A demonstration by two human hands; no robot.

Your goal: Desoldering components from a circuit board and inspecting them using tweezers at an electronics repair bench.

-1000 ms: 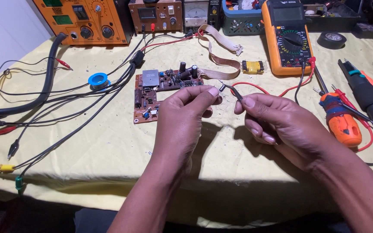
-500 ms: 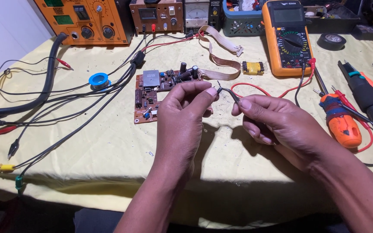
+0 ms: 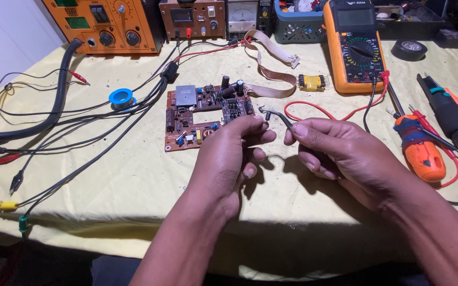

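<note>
My left hand [image 3: 229, 153] and my right hand [image 3: 340, 153] meet above the yellow cloth, near the middle of the table. Between their fingertips is a short bent black wire [image 3: 278, 115]; the right thumb and forefinger pinch one end and the left fingertips touch the other. Just behind the left hand lies a brown circuit board [image 3: 197, 119] with several components on it. A red lead [image 3: 319, 110] loops on the cloth behind the right hand.
An orange multimeter [image 3: 353, 45] stands at the back right, with an orange-handled screwdriver [image 3: 422, 151] and black tools at the right. An orange power supply [image 3: 107, 24] sits back left. Black cables [image 3: 54, 111], clip leads, a blue solder spool [image 3: 120, 97] and a ribbon cable [image 3: 271, 58] lie around.
Both hands have stayed near the same spot; the fingers shifted slightly on the black wire, which now shows a clearer bend between them.
</note>
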